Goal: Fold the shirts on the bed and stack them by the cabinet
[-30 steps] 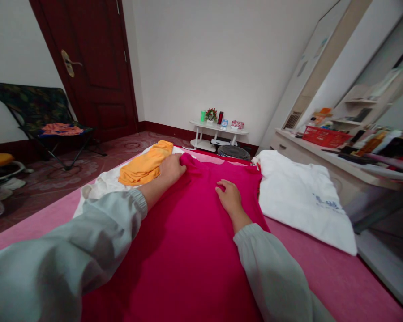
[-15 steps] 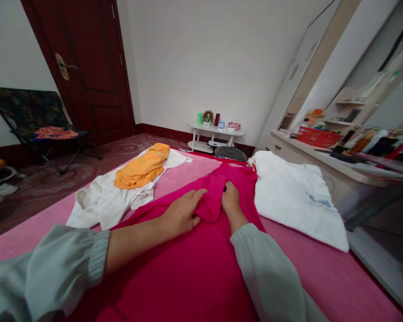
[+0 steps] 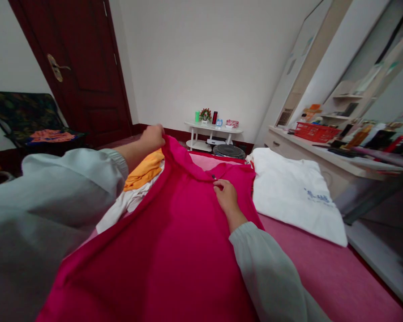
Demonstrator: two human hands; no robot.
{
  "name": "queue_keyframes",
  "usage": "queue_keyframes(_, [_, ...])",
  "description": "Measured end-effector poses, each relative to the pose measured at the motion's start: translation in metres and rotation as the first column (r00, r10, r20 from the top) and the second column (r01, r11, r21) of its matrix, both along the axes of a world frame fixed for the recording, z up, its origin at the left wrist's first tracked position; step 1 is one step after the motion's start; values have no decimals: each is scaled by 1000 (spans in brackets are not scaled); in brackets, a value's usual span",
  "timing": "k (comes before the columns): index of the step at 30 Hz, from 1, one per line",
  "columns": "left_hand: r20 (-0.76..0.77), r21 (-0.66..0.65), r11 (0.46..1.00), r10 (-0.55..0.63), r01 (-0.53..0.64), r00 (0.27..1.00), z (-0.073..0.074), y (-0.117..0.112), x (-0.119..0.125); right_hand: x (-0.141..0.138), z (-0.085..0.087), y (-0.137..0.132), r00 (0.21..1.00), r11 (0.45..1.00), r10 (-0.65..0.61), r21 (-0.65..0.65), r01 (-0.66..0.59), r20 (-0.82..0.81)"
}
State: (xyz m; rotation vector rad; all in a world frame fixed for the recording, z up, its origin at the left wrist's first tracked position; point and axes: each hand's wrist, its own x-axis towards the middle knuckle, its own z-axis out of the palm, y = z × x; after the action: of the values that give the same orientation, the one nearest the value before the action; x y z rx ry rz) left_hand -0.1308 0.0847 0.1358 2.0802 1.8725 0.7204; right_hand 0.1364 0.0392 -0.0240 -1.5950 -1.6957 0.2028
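A magenta shirt (image 3: 184, 223) lies spread over the bed, its upper left part raised off the surface. My left hand (image 3: 153, 137) is closed on that lifted upper left edge, its fingertips partly out of sight. At the neckline, my right hand (image 3: 227, 197) pinches the cloth close to a small dark tag or button (image 3: 214, 177). Beyond the raised cloth on the left lies an orange garment (image 3: 144, 171) on top of a white garment (image 3: 121, 208), both partly covered from view. A folded white T-shirt (image 3: 289, 192) with blue lettering rests just right of the magenta shirt.
The pink bed cover (image 3: 309, 268) shows at the right. A dresser (image 3: 278, 139) with a red basket (image 3: 315, 132) and bottles runs along the right side. A small white table (image 3: 211, 127) stands at the far wall; a folding chair (image 3: 23, 116) is at the left.
My left hand has moved up and to the left, raising the shirt's left side from the bed. My right hand stays near the neckline, slightly lower. The orange garment is now partly hidden.
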Motion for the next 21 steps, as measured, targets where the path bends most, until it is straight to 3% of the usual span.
queue_keyframes(1, [-34,163,981,114,-107,993,3,7,-7,0,0,0,1000,1000,2,6,-2,-10])
queue_keyframes(3, [-80,384,897,269,-219,960,-6,9,-10,0,-1,-1,1000,1000,9,6,-9,-5])
queue_keyframes(5, [-156,467,872,246,-148,956,-32,0,1,-1,-2,-1,1000,1000,14,1,-14,15])
queue_keyframes(7, [-288,409,908,37,88,957,-66,-17,24,-1,-3,-1,999,1000,15,-9,-15,29])
queue_keyframes(9, [-362,276,908,-205,314,909,-97,-35,52,-1,-4,0,999,1000,21,-13,-21,28])
queue_keyframes(10, [-367,206,904,-283,374,886,-111,-42,64,-1,-4,0,999,1000,28,-11,-28,24])
queue_keyframes(12, [-342,141,929,-279,342,897,-132,-52,83,0,-5,1,999,999,43,-1,-43,13])
queue_keyframes(15, [-316,138,971,-142,194,938,-149,-56,94,1,-5,2,999,999,50,7,-50,3])
queue_keyframes(21, [-327,157,974,-108,166,939,-153,-56,92,1,-4,3,986,998,57,-36,-52,159])
